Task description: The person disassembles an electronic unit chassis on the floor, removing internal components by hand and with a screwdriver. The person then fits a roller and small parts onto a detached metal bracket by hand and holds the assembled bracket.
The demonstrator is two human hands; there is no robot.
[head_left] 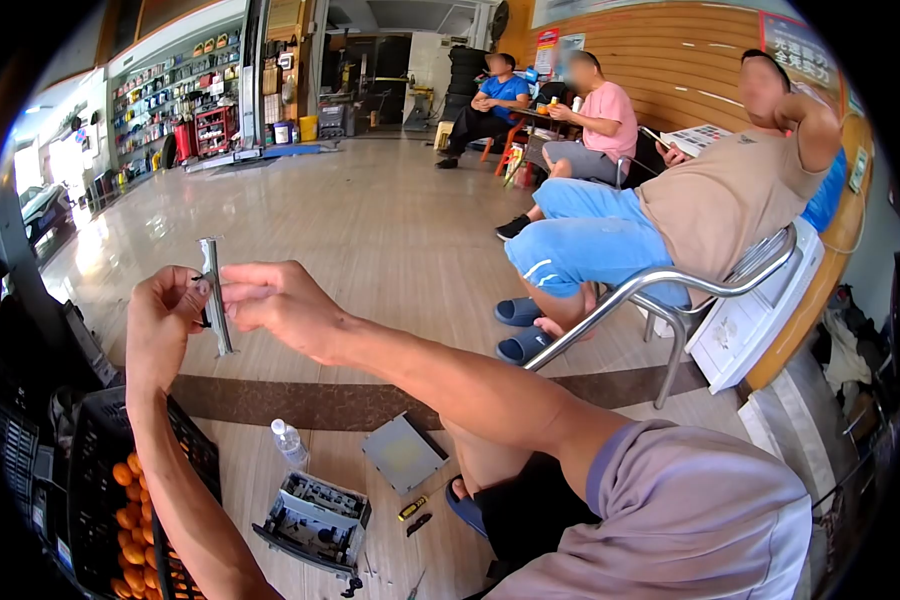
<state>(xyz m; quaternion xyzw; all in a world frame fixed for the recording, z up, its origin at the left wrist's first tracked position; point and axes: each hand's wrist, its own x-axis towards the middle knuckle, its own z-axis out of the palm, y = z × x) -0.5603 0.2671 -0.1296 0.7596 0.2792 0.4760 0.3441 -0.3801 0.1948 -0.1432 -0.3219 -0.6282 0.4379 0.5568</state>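
Observation:
A narrow, silver-grey metal strip (217, 310) with small dark parts on its left side is held upright in front of me. My left hand (168, 315) is closed on the strip's left side, thumb and fingers pinching it near the middle. From the right, my right hand (285, 305) reaches the same strip, its fingers pressed together against the edge; the fingertips are partly hidden. Below on the floor lies an opened electronic unit (315, 525) with its inside exposed. Beside it are a flat grey metal cover (405, 452), a yellow-and-black screwdriver (412, 508) and a small black tool (419, 525).
A black crate (195, 450) of oranges (133, 520) stands at lower left, near a clear plastic bottle (290, 443). One person (720, 190) sits on a metal-framed chair (660, 285) at right; two more people sit farther back. Shelves of goods (175, 100) line the far left.

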